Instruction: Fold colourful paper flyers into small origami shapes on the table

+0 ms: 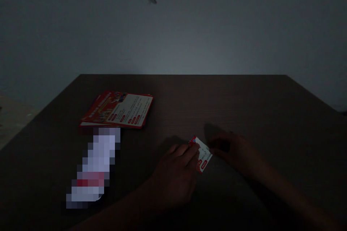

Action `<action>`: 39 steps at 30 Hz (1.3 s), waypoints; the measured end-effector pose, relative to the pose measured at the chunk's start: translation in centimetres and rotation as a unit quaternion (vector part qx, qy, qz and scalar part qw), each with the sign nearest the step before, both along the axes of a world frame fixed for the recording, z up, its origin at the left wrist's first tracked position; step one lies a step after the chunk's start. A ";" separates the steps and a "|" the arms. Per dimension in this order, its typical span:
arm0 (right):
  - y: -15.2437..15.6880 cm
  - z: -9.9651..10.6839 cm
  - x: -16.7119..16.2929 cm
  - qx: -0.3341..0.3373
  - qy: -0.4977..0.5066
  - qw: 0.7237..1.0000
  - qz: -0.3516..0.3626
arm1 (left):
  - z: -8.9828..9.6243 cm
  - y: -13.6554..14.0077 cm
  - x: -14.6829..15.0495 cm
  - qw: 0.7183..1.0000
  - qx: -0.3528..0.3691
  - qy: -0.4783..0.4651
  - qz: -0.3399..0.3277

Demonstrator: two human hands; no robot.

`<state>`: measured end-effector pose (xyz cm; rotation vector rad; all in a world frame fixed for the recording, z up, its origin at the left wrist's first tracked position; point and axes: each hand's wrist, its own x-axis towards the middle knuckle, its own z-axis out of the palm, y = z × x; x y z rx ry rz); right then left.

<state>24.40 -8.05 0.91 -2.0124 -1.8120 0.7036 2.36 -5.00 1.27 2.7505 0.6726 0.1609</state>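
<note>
we seem to be creasing a small printed leaflet [205, 155], well short of the table's [217, 97] far edge. our left hand [177, 169] lies over it, fingers outstretched; our right hand [238, 148] half-curls at its corner, grip unclear. next probably calls for steady pressure along the fold.

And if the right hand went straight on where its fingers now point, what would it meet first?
Probably the small red-and-white printed card, partly under the left hand; the right hand looks near its edge, though the dim picture leaves contact unclear.
</note>
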 end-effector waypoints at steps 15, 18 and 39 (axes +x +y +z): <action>-0.2 0.1 0.3 0.001 0.041 0.999 0.000 | 0.4 -0.3 0.6 1.000 -0.012 -0.007 0.021; -0.3 0.2 0.8 0.007 0.052 0.998 0.029 | 0.1 -0.3 0.5 0.999 -0.026 -0.030 0.032; -1.0 -0.7 0.3 0.096 0.115 0.988 0.048 | -0.9 0.1 0.7 0.992 -0.043 -0.101 0.058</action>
